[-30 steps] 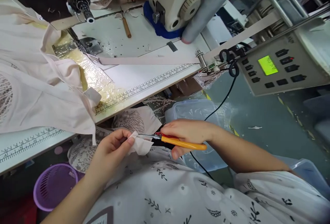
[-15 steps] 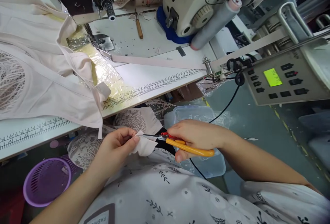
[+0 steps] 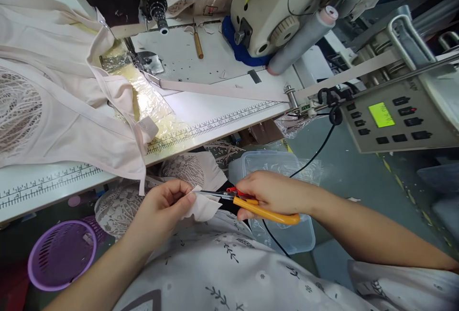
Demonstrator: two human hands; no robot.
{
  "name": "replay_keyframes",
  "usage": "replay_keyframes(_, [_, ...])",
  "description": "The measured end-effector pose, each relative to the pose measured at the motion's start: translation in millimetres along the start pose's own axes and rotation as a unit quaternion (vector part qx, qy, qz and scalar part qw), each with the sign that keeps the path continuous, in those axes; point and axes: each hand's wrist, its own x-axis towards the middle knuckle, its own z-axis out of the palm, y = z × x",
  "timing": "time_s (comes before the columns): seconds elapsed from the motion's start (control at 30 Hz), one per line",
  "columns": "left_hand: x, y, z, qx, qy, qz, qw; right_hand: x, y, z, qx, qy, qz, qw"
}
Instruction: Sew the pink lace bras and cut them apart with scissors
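Note:
My left hand (image 3: 167, 210) pinches a small piece of pale pink fabric (image 3: 204, 207) between thumb and fingers, below the table edge. My right hand (image 3: 267, 194) is wrapped round scissors (image 3: 267, 210) with orange and red handles. Their thin blades point left and lie along the upper edge of the fabric, with the tips close to my left fingertips. Part of the blades is hidden by the cloth and fingers. Behind my hands hangs a pale lace bra cup (image 3: 186, 170). More of the pale bra (image 3: 75, 129) lies across the table at left.
A sewing machine (image 3: 267, 5) stands on the table, with a strip of elastic (image 3: 222, 90) running to a control box (image 3: 398, 115) at right. A wooden-handled tool (image 3: 198, 46) lies on the machine bed. Below are a purple basket (image 3: 34, 265) and a clear plastic bin (image 3: 304, 239).
The scissor handles have come closer together as my right hand closed a little. My left hand keeps its pinch on the fabric. The whole view has shifted slightly.

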Motion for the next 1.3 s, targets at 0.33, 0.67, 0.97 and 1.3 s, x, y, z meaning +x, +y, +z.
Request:
replay_keyframes(0.33, [-10,7,-1.2,0.077,0.062,0.066,0.993,12,7,11,0.042,0.152,-0.057,0.986])
replay_keyframes(0.67, [-17,13,5.8,0.072,0.101,0.090,0.988,2,-1,4,-0.063,0.100,-0.043,0.992])
replay_keyframes(0.97, [-18,11,14.5,0.035,0.131,0.054,0.989,-5,-3,16,-0.098,0.094,-0.037,0.990])
replay_keyframes(1.3, [-16,14,14.4,0.015,0.125,0.044,0.991,-6,-5,14,-0.099,0.077,-0.029,0.992])
